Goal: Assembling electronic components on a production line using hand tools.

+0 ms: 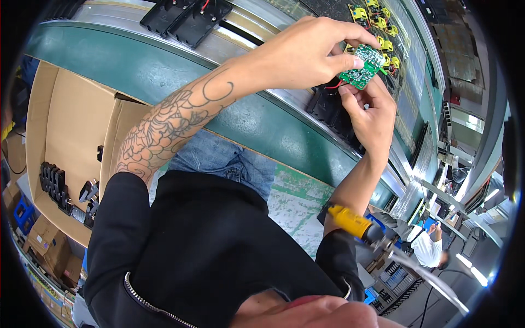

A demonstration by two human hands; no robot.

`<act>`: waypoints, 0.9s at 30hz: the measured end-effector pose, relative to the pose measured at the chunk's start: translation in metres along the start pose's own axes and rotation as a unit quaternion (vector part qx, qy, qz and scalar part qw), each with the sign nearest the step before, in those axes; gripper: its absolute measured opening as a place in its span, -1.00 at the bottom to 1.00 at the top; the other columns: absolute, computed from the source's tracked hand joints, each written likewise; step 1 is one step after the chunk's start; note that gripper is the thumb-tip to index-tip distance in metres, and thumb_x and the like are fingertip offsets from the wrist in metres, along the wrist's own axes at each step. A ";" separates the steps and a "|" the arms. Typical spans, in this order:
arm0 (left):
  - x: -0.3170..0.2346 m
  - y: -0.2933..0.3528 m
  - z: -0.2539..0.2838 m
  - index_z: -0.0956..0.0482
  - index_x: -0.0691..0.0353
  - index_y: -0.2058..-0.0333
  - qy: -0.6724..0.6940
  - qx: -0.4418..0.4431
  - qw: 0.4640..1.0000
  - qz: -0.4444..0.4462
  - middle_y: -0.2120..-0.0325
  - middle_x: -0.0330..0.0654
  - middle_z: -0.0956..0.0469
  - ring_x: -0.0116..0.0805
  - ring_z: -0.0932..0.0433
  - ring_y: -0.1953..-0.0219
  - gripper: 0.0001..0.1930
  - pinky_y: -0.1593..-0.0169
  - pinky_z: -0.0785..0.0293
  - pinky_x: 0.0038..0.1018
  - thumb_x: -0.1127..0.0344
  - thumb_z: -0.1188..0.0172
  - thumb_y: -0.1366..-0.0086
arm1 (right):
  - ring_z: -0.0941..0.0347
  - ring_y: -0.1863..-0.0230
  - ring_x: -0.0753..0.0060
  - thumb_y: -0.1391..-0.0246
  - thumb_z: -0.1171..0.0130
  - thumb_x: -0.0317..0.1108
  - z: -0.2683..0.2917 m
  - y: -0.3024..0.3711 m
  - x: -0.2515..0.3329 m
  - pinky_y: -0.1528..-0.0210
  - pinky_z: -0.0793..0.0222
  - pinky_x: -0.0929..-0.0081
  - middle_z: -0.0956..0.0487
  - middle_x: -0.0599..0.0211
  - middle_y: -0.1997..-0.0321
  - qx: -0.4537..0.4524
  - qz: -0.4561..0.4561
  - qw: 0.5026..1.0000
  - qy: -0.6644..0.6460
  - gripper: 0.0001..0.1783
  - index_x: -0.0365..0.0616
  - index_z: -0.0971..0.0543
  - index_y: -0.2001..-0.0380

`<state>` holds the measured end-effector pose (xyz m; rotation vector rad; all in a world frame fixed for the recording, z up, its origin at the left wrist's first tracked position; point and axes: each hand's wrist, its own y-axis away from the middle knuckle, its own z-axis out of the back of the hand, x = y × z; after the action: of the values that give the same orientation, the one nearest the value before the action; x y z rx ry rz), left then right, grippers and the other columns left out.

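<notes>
A small green circuit board [362, 68], dotted with solder joints, is held up over the far side of the bench. My left hand [328, 52] grips its edge, thumb on the soldered face and fingers behind. At the board's lower edge, my right hand [373, 112] is closed, with its thumb beside a red wire [333, 86]; its other fingers go partly behind the board. Whether it pinches the wire or the board itself is hard to make out. Beneath my hands lie black plastic casings [326, 109], partly covered by them.
More black casings [188, 23] lie on the metal rail at upper left. Several boards with yellow parts [383, 24] sit at the far right. A yellow electric screwdriver [353, 221] hangs by my right forearm. A cardboard box [71, 104] holds black parts. Another person [427, 249] works further off.
</notes>
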<state>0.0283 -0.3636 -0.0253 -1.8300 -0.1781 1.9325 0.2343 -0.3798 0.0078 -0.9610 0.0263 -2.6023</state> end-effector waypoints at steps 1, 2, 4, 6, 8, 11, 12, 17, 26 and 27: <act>-0.001 -0.001 -0.001 -0.60 0.16 -0.08 -0.005 0.001 1.000 -0.001 0.50 -0.22 -0.59 -0.63 -0.36 0.59 -0.64 0.57 -0.21 -0.67 0.48 -0.20 -0.30 | -0.18 0.56 0.58 0.07 -0.33 -0.54 0.000 0.001 0.000 0.49 -0.14 0.63 -0.41 0.45 0.50 -0.006 0.005 1.000 0.008 -0.88 -0.28 -0.54 0.52; -0.002 -0.001 -0.002 -0.61 0.15 -0.08 -0.009 0.003 1.000 -0.002 0.52 -0.22 -0.59 -0.62 -0.35 0.60 -0.63 0.58 -0.19 -0.67 0.48 -0.20 -0.29 | -0.17 0.56 0.58 0.08 -0.33 -0.54 0.000 0.002 0.001 0.50 -0.14 0.63 -0.41 0.45 0.50 -0.012 0.010 1.000 0.015 -0.88 -0.27 -0.54 0.51; -0.004 -0.001 0.000 -0.61 0.14 -0.08 -0.020 0.003 1.000 -0.003 0.52 -0.22 -0.59 -0.62 -0.35 0.60 -0.63 0.58 -0.19 -0.66 0.48 -0.20 -0.29 | -0.18 0.56 0.58 0.08 -0.33 -0.54 -0.002 0.001 0.001 0.50 -0.14 0.62 -0.41 0.45 0.50 -0.011 0.010 1.000 0.011 -0.88 -0.27 -0.55 0.51; -0.006 -0.002 0.001 -0.62 0.12 -0.08 -0.037 0.008 0.999 -0.008 0.53 -0.22 -0.58 -0.61 -0.36 0.60 -0.62 0.58 -0.21 -0.66 0.49 -0.20 -0.28 | -0.18 0.56 0.58 0.08 -0.33 -0.54 -0.003 0.000 0.002 0.51 -0.14 0.62 -0.42 0.45 0.50 -0.012 0.006 1.000 0.006 -0.88 -0.27 -0.56 0.50; -0.006 -0.002 0.001 -0.62 0.11 -0.08 -0.045 0.010 0.999 -0.010 0.54 -0.22 -0.58 -0.60 -0.36 0.60 -0.62 0.58 -0.22 -0.66 0.49 -0.20 -0.28 | -0.19 0.56 0.58 0.08 -0.34 -0.53 -0.004 0.001 0.001 0.51 -0.14 0.61 -0.42 0.45 0.51 -0.013 0.005 1.000 0.004 -0.88 -0.27 -0.56 0.50; -0.004 -0.001 -0.001 -0.63 0.10 -0.08 -0.035 -0.002 0.999 -0.037 0.52 -0.21 -0.59 -0.59 -0.38 0.59 -0.61 0.57 -0.26 -0.65 0.50 -0.21 -0.27 | -0.20 0.56 0.57 0.09 -0.35 -0.52 -0.003 0.002 0.000 0.52 -0.14 0.61 -0.44 0.44 0.50 -0.017 0.008 1.000 0.023 -0.89 -0.27 -0.59 0.47; -0.003 -0.001 -0.002 -0.63 0.09 -0.08 -0.031 -0.006 0.998 -0.046 0.52 -0.21 -0.59 -0.59 -0.38 0.58 -0.61 0.56 -0.27 -0.65 0.50 -0.21 -0.27 | -0.20 0.56 0.57 0.09 -0.35 -0.52 -0.003 0.002 0.000 0.52 -0.14 0.61 -0.44 0.44 0.50 -0.018 0.009 0.999 0.030 -0.89 -0.27 -0.60 0.45; -0.003 -0.001 -0.004 -0.64 0.12 -0.07 -0.042 -0.014 0.997 -0.062 0.49 -0.20 -0.61 -0.58 -0.42 0.56 -0.61 0.54 -0.33 -0.65 0.51 -0.22 -0.26 | -0.22 0.55 0.57 0.10 -0.36 -0.51 -0.003 0.003 -0.002 0.53 -0.14 0.61 -0.45 0.44 0.50 -0.024 0.013 0.999 0.021 -0.86 -0.26 -0.64 0.40; 0.000 0.001 -0.007 -0.64 0.17 -0.05 -0.045 -0.025 0.994 -0.092 0.47 -0.20 -0.63 -0.59 -0.46 0.54 -0.64 0.52 -0.37 -0.66 0.49 -0.24 -0.27 | -0.23 0.54 0.57 0.13 -0.36 -0.54 -0.002 0.007 -0.007 0.51 -0.18 0.63 -0.48 0.41 0.44 -0.023 0.039 0.999 0.025 -0.81 -0.27 -0.66 0.35; 0.000 0.001 -0.007 -0.64 0.18 -0.05 -0.043 -0.026 0.994 -0.093 0.47 -0.20 -0.63 -0.60 -0.46 0.54 -0.64 0.52 -0.37 -0.66 0.48 -0.25 -0.27 | -0.24 0.54 0.57 0.13 -0.35 -0.55 -0.002 0.008 -0.008 0.51 -0.18 0.64 -0.48 0.40 0.43 -0.024 0.046 0.999 0.017 -0.81 -0.28 -0.66 0.35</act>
<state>0.0353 -0.3663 -0.0264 -1.6984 -0.4160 1.8935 0.2416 -0.3844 0.0004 -0.9099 0.1382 -2.5434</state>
